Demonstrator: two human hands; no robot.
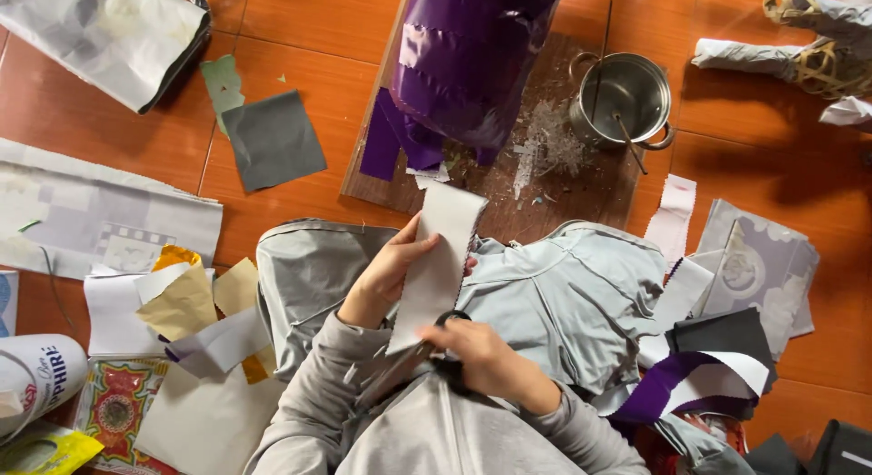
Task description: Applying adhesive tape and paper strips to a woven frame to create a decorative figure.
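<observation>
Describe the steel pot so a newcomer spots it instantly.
Start at the brown wooden board at top centre of the orange tiled floor. The steel pot sits on its right end, beside the purple-wrapped form. It is the only shiny round metal thing, with thin sticks standing in it.

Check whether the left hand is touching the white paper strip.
Touching. The head view shows the left hand with its fingers wrapped over the left edge of the white paper strip, no gap between them, while the right hand works scissors at its lower end.
</observation>
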